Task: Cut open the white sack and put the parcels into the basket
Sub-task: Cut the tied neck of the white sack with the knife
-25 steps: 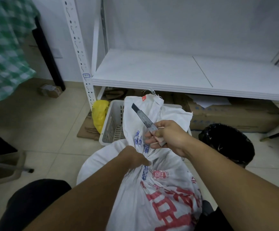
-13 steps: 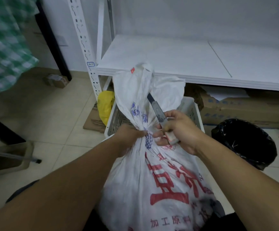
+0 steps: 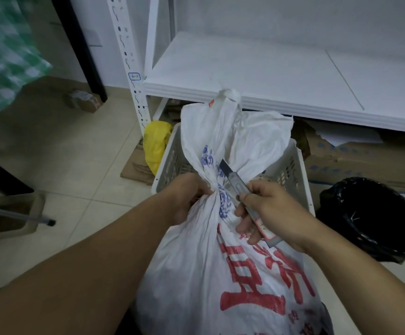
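A white woven sack (image 3: 196, 274) with red and blue print stands upright between my arms, its neck bunched and tied. My left hand (image 3: 184, 197) grips that neck from the left. My right hand (image 3: 271, 213) holds a grey utility knife (image 3: 238, 183), whose blade tip rests against the sack just above the tied neck. Behind the sack stands a white perforated basket (image 3: 293, 170), mostly hidden by the sack's loose top. No parcels are visible.
A white metal shelf (image 3: 269, 76) hangs over the basket. A black-lined bin (image 3: 375, 218) stands at the right, a yellow bag (image 3: 156, 143) and flat cardboard left of the basket, cardboard boxes (image 3: 365, 160) under the shelf, a dustpan (image 3: 8, 218) at far left.
The knife has come down from pointing up beside the sack top to lying against the tied neck. My right hand has shifted right and lower; the sack stands taller in view.
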